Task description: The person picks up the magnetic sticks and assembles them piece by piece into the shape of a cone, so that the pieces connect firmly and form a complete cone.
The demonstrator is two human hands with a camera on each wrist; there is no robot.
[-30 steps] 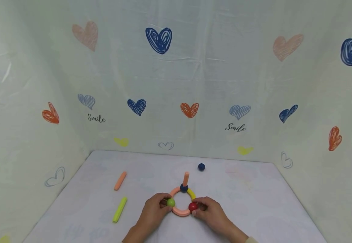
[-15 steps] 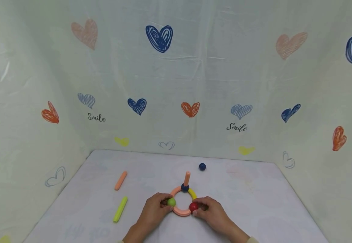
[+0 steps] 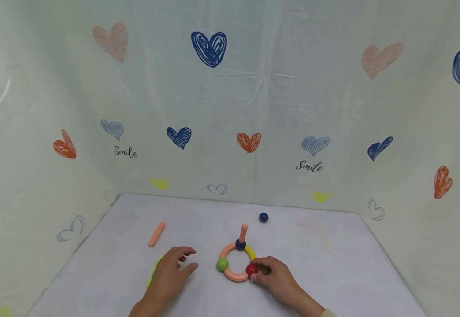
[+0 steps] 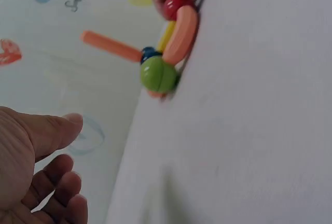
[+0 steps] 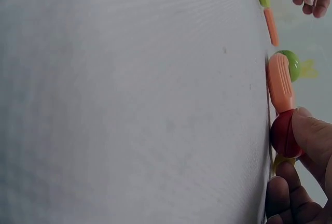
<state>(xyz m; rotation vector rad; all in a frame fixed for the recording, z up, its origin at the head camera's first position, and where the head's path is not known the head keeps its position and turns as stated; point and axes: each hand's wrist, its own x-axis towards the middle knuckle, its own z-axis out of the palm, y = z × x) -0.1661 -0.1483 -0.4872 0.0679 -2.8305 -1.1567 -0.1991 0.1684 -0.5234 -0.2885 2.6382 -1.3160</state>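
A ring of curved pieces lies on the table, with a green ball (image 3: 222,264), a red ball (image 3: 251,270) and a dark blue ball (image 3: 240,244) at its joints. Two curved pieces are orange, one of them a front piece (image 3: 235,276); the third is a yellow piece (image 3: 250,252). From the blue ball an orange stick (image 3: 243,233) stands up. My right hand (image 3: 273,279) pinches the red ball between thumb and fingers. To the left of the ring, my left hand (image 3: 171,273) is held apart from it, thumb and fingers spread around nothing, partly covering a yellow-green stick (image 3: 149,281).
A loose orange stick (image 3: 156,234) lies at the left of the white table (image 3: 325,255). Toward the back is a separate dark blue ball (image 3: 263,217). A white curtain (image 3: 230,105) printed with hearts encloses the table's back and sides.
My left hand has let go of the green ball and moved left, over the yellow-green stick. My right hand stays on the red ball, and the ring keeps its shape.
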